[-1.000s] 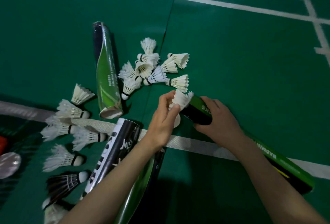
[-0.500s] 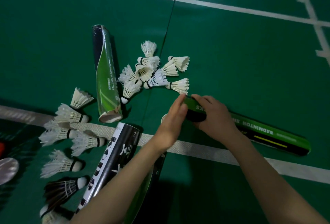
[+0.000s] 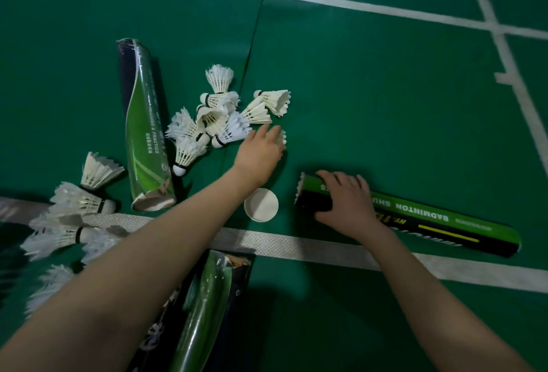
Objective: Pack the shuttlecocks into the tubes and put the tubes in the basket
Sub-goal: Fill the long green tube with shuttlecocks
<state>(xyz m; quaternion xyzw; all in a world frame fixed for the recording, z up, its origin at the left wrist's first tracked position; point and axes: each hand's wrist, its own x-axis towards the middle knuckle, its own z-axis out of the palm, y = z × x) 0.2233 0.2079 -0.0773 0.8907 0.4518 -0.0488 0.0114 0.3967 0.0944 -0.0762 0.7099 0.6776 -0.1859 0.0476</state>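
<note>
BADMINTON COURT FLOOR, MID-PACK: A person's right hand point(image 3: 347, 199) wraps curled fingers over the mouth end of a green tube point(image 3: 430, 223) lying flat. Feather tips show at its open mouth, so at least one bird looks loaded. The left hand point(image 3: 259, 153) reaches to a lone shuttlecock point(image 3: 281, 137) just left of that mouth & a little beyond it. The fingers lie over the feathers, but whether they've closed round it can't be told from this angle.

Progress looks early. A pile point(image 3: 219, 116) of approx. 8 loose birds sits further left of the tube mouth, and a second scatter point(image 3: 80, 202) lies well left again, near the frame edge. A white cap point(image 3: 261, 205) rests just left of the mouth, not fitted. A second tube point(image 3: 145, 134) lies left of the pile w/ its near end open. A third tube point(image 3: 207, 306) lies nearer the camera, below-left of the mouth. No tube looks capped and none is stowed.

Hidden or unclear: the basket isn't in view. The no. of birds inside the green tube can't be seen. The left forearm covers part of the third tube. The far-left scatter is dim & blurred, so its count is uncertain.
</note>
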